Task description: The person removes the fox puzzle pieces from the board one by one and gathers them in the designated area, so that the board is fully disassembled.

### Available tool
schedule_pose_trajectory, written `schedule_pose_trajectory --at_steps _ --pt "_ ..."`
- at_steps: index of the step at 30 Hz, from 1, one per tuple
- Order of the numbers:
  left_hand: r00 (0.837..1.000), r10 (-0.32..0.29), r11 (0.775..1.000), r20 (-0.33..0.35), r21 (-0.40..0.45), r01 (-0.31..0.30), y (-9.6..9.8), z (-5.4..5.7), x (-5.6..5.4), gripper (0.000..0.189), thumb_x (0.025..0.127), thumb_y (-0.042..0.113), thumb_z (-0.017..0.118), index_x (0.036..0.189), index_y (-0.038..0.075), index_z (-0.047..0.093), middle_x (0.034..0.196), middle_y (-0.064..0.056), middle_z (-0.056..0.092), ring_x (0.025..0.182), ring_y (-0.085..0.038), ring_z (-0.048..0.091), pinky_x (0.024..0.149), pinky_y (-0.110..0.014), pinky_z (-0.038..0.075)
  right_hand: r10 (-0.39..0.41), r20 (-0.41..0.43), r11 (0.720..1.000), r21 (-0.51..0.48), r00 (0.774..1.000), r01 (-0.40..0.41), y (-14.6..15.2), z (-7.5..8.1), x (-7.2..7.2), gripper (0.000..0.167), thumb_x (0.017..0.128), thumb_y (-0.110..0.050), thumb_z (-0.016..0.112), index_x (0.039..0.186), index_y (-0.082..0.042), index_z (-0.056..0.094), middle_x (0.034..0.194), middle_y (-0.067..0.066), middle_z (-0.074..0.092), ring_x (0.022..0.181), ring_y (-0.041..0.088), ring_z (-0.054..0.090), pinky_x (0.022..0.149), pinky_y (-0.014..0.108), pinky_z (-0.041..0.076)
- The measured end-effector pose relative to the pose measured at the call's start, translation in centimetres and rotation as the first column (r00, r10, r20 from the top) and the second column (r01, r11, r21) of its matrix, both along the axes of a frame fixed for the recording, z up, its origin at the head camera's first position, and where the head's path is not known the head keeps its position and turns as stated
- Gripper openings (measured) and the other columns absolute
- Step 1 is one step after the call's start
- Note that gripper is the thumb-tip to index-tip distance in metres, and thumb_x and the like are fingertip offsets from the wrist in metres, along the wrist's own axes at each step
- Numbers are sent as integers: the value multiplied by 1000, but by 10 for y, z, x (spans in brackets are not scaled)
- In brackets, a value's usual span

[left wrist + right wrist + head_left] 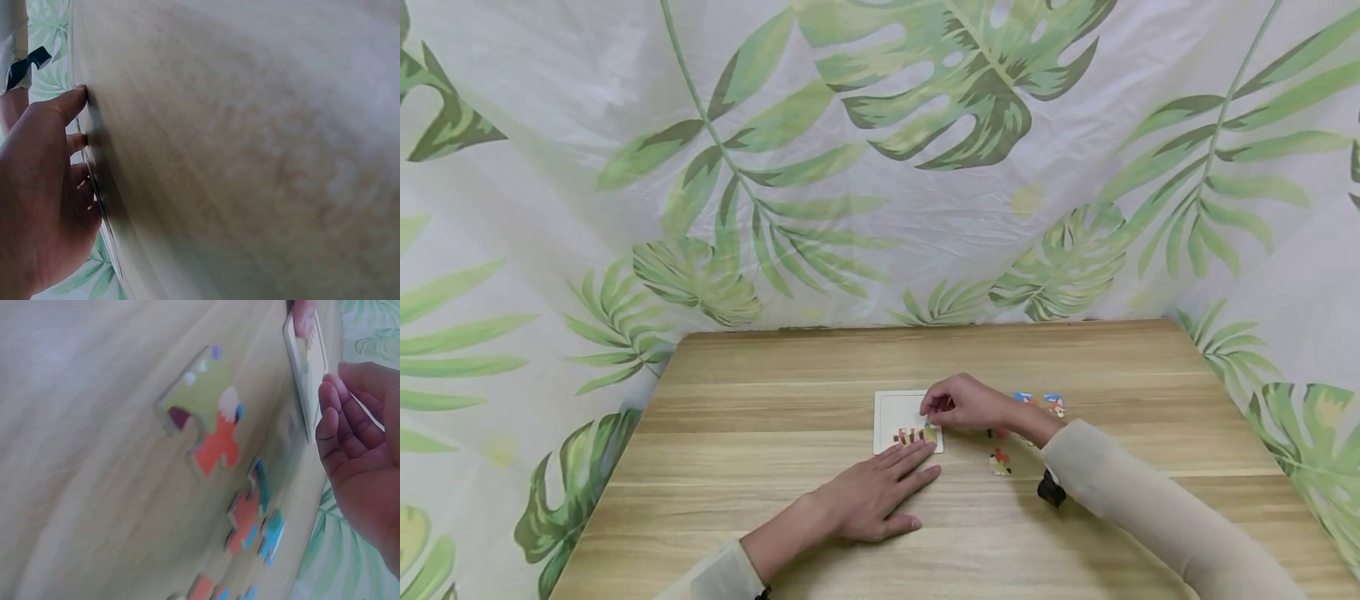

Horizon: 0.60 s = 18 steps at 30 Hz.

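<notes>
A pale puzzle board (887, 410) lies on the table, with a few joined puzzle pieces (910, 436) along its near edge. My left hand (872, 497) lies flat, its fingertips resting on those pieces and the board's near edge. Over the board's right side, my right hand (966, 404) has bent fingers, with thumb and forefinger close together. A small blue-green patch (929, 423) shows just below these fingertips; whether they pinch a piece is hidden. In the right wrist view, the thumb and fingers of the right hand (362, 431) come together beside the board (317, 359).
A loose green-and-red puzzle piece (209, 403) lies on the table right of the board. Further loose pieces (1052, 403) lie beyond and partly under the right forearm. A black wrist device (1051, 489) sits at the right cuff. Leaf-patterned cloth (850, 208) hangs behind the table.
</notes>
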<state>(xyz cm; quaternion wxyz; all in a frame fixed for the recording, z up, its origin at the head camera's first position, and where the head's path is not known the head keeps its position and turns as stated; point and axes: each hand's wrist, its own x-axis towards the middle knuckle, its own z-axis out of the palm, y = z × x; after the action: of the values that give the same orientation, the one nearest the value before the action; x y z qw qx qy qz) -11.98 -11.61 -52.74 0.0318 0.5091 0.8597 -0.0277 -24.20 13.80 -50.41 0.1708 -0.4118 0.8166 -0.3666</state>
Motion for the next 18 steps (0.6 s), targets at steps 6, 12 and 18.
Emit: schedule_pose_trajectory --at_steps 6,12,18 --pt "1000 -4 1000 -16 -12 3 -1 0 0 72 112 56 35 169 13 27 177 -15 17 164 -27 17 131 -41 25 29 -1 1000 7 1000 -29 -13 1 -6 10 99 -4 73 106 -2 79 95 0 77 86 4 68 80 24 59" --pt "1000 0 1000 9 -6 0 -1 0 0 72 112 56 35 169 12 26 177 -15 15 164 -28 15 131 -43 24 59 11 997 43 998 -60 -25 2 -9 10 98 -4 74 107 -3 79 96 0 76 87 4 67 81 24 58" --pt "1000 -12 1000 12 10 12 -1 0 0 73 112 56 35 169 11 27 177 -16 16 164 -28 16 130 -44 25 112 32 991 65 993 -113 -33 -1 -11 11 98 -5 75 108 -3 80 96 -1 76 84 0 63 79 21 56"
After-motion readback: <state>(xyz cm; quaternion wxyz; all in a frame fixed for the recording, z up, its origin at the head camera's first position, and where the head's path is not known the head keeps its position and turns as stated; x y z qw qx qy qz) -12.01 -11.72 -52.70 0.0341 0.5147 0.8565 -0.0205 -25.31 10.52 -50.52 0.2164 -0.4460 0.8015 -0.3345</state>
